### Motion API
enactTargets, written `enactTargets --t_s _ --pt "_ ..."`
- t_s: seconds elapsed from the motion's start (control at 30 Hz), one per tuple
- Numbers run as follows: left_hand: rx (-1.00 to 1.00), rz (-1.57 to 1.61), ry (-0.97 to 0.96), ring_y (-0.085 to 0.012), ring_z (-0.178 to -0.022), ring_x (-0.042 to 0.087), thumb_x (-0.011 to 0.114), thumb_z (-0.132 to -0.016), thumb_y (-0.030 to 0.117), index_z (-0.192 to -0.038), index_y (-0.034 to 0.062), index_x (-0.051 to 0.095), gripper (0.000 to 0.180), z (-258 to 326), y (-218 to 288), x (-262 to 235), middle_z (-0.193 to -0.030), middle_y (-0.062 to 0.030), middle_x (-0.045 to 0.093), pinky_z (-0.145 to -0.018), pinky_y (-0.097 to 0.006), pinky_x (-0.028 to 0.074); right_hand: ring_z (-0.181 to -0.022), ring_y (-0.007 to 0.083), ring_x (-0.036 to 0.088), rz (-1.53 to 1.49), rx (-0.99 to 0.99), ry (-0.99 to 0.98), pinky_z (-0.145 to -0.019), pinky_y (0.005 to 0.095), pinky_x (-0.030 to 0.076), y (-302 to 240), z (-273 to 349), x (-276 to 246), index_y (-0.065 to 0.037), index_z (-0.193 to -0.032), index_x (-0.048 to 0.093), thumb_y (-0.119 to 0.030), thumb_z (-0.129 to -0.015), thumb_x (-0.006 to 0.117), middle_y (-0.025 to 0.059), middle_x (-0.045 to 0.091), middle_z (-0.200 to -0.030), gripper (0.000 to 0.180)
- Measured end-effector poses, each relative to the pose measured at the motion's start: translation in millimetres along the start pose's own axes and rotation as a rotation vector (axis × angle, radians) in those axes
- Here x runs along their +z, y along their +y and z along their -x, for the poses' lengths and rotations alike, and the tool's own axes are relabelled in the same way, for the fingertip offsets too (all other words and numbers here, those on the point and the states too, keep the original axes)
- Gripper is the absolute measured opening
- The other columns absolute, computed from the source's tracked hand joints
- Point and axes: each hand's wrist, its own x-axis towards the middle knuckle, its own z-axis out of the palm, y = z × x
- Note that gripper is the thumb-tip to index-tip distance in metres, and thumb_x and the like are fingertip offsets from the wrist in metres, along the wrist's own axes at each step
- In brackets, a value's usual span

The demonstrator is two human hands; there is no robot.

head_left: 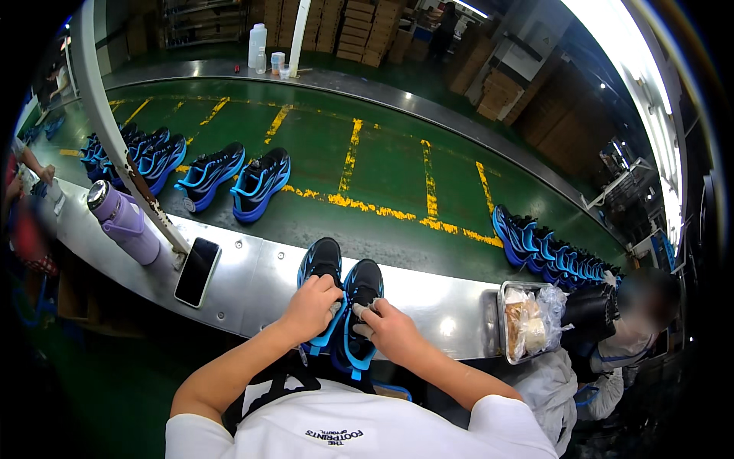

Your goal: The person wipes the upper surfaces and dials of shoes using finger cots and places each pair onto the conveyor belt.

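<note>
A pair of black and blue sneakers stands side by side at the metal bench's near edge, toes pointing away from me. On the left sneaker (322, 256), my left hand (312, 308) is closed, its curled fingers at the lacing area. My right hand (388, 330) pinches at the lacing of the right sneaker (365, 280). Pale coverings show on some fingertips of both hands. What lies between the fingertips is too small to make out. Light blue heel loops stick out toward my body.
A green belt (390, 172) with yellow marks runs behind the bench (267, 275). Left stand a phone (198, 272), a purple flask (126, 223), a post and several sneakers (261, 183). Right are a tray (527, 323) of bagged items, a sneaker row (539, 249) and a person (634, 321).
</note>
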Motion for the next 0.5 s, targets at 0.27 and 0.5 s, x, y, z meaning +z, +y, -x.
enactTargets --t_s 0.27,0.5 --pt "-0.039 0.042 0.082 -0.0322 -0.089 0.059 0.070 -0.074 0.005 -0.098 0.0047 0.066 0.023 5.2 2.9 -0.3 -0.096 -0.0111 0.060 -0.077 -0.040 0.049 -0.097 0.0330 0.057 0.075 -0.175 -0.195 -0.077 0.0409 0.053 11.4 -8.2 -18.6 -0.012 -0.123 0.061 -0.016 -0.083 0.066 0.0151 0.050 -0.107 0.040" --pt "0.113 0.005 -0.127 -0.0381 -0.104 0.051 0.073 -0.076 0.012 -0.127 -0.0008 0.053 0.057 17.6 6.8 -21.0 -0.125 -0.0212 0.051 -0.091 -0.039 0.046 -0.102 0.0332 0.055 0.148 -0.174 -0.014 -0.076 0.0398 0.053 5.7 21.0 -10.0 -0.006 -0.134 0.047 -0.006 -0.073 0.069 0.0166 0.049 -0.117 0.066"
